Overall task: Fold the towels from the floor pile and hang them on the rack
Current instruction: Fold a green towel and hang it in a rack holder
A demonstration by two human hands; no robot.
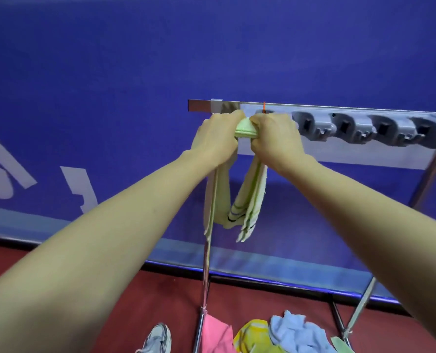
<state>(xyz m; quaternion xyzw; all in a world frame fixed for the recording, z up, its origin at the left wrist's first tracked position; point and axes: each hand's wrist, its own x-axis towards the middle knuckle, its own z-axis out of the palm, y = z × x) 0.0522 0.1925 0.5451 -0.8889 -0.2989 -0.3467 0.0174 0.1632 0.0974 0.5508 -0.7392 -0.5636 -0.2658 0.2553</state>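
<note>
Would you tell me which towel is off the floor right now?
The pale green striped towel, gripped by both hands at the rack's top bar; the pink, yellow and blue ones lie on the floor.

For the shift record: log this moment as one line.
step: hanging | left hand + right hand: gripping green towel at rack clip | floor pile: towels left

Indoor sports hall or similar staged space, not a home; dark red sports-type floor [145, 296]; long blue barrier banner [110, 72] with large pale lettering along the floor edge; freestanding chrome rack [339, 108] with grey clip holders [364, 128]; sneaker [158, 338] on floor
</note>
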